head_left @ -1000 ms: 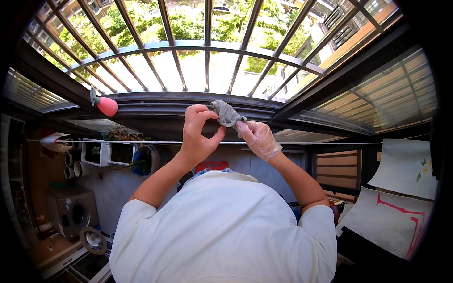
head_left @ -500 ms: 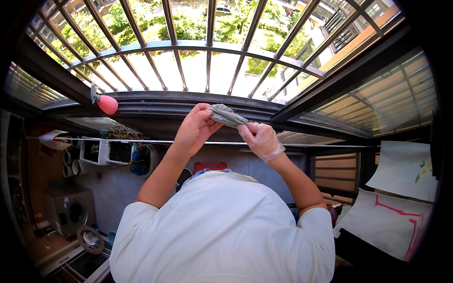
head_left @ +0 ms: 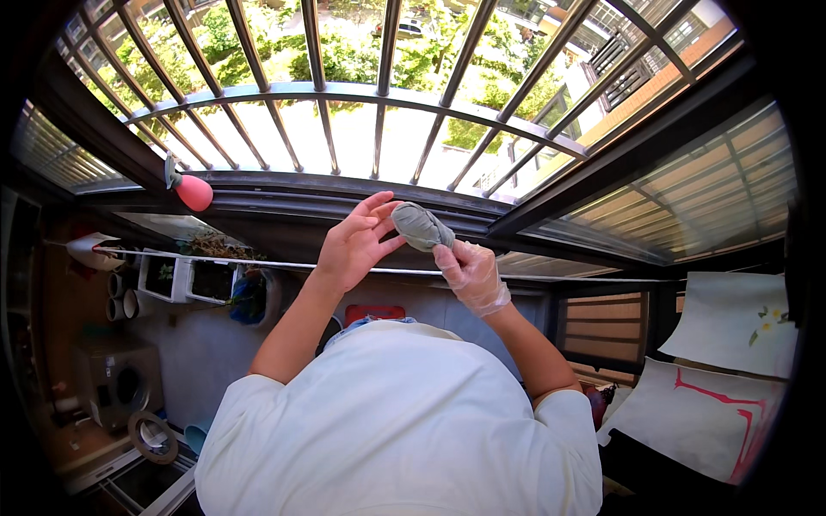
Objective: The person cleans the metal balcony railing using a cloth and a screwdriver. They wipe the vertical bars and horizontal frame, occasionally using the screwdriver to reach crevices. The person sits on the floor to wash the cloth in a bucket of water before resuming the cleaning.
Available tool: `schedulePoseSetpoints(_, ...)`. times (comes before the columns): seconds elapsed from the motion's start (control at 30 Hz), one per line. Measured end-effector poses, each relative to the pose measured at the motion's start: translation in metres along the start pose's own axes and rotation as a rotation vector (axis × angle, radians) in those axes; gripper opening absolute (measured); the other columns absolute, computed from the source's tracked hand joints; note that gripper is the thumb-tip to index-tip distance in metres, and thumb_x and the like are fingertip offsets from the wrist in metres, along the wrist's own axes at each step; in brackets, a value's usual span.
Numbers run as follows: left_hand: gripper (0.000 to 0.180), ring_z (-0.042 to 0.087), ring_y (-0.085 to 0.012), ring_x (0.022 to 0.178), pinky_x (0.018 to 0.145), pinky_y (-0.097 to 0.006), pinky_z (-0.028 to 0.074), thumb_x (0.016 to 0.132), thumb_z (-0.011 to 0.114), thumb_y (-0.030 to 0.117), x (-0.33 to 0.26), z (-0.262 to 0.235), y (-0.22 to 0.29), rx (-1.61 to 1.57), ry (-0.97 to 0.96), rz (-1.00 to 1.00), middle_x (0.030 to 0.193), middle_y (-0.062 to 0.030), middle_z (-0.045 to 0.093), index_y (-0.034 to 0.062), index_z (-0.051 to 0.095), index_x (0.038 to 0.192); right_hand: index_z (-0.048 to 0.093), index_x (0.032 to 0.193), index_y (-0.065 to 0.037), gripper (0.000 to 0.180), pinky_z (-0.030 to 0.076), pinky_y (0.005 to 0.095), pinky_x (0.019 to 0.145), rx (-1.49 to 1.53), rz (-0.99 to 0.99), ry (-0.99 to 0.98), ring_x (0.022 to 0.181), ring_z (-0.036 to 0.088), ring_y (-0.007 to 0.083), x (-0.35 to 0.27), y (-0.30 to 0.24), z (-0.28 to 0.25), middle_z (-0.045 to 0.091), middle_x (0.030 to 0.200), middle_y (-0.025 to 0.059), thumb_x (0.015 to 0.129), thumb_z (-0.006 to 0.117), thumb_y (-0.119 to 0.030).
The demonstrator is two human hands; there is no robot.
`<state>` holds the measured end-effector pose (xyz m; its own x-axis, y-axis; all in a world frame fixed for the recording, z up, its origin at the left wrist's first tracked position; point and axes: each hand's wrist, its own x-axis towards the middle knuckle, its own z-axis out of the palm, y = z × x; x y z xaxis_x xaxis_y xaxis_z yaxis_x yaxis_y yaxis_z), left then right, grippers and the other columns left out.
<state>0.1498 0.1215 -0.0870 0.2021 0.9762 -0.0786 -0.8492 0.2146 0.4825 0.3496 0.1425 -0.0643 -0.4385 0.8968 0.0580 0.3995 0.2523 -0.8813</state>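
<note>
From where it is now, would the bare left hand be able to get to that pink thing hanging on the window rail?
Probably yes. The left hand is touching the grey cloth bundle held by the gloved right hand, and open space lies between it and the pink object hanging further left; whether the arm stretches that far is uncertain.

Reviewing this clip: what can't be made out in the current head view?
- Grey rolled cloth: its lower end sits inside the gloved right hand.
- Left hand: palm faces away, contact with the cloth unclear.
- Floor items at lower left: dark, too small.
- Person's lower body: hidden under white shirt.
</note>
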Motion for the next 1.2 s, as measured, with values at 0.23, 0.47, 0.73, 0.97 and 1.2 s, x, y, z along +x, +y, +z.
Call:
schedulePoseSetpoints(0.23,0.028,0.054,-0.0220,0.103,0.090,-0.036,0.043,0.093,0.046,0.015,0.021,0.029,-0.015,0.271,-0.176,0.078,0.105,-0.0097,0.054,0.0015,0.043,0.118,0.057,0.079,-0.001,0.017,0.041,0.0285,0.051,0.098,-0.089,0.147,0.052,0.046,0.0143,0.007,-0.010,0.011,0.047,0.055,0.0072,0.082,0.061,-0.017)
schedulePoseSetpoints(0.47,0.041,0.053,-0.0252,0.104,0.090,-0.040,0.045,0.090,0.050,0.018,0.046,0.053,0.006,0.170,-0.276,0.069,0.114,-0.0147,0.049,0.0028,0.035,0.125,0.044,0.110,-0.003,0.024,0.044,0.0232,0.068,0.528,0.257,-0.321,0.070,0.054,0.0112,-0.017,-0.013,-0.017,0.052,0.076,0.0028,0.088,0.051,-0.010)
schedulePoseSetpoints(0.73,0.045,0.055,-0.0166,0.080,0.078,-0.035,0.046,0.087,0.055,0.018,0.065,0.111,0.008,0.358,-0.300,0.082,0.096,-0.0086,0.051,0.0020,0.035,0.123,0.047,0.114,-0.001,0.033,0.045,0.0188,0.056,0.427,0.182,0.121,0.062,0.050,0.0049,-0.029,-0.026,-0.013,0.051,0.078,0.0009,0.084,0.059,-0.009)
schedulePoseSetpoints(0.97,0.021,0.041,-0.0095,0.055,0.062,-0.030,0.039,0.085,0.052,0.017,0.091,0.142,-0.012,0.124,-0.508,-0.122,0.074,-0.0013,0.045,0.0052,0.045,0.101,0.028,0.131,-0.007,0.048,0.046,0.0273,0.065,0.951,0.090,-0.163,0.068,0.053,0.0132,-0.045,-0.038,-0.037,0.054,0.086,0.0070,0.090,0.050,-0.017)
schedulePoseSetpoints(1.2,0.043,0.055,-0.0194,0.100,0.089,-0.030,0.043,0.088,0.053,0.024,0.123,0.161,-0.032,0.510,-0.344,0.112,0.111,-0.0115,0.053,0.0010,0.039,0.121,0.033,0.129,-0.012,0.043,0.044,0.0275,0.058,0.716,-0.201,0.343,0.063,0.053,0.0152,-0.030,-0.037,-0.093,0.052,0.081,0.0069,0.091,0.050,-0.023)
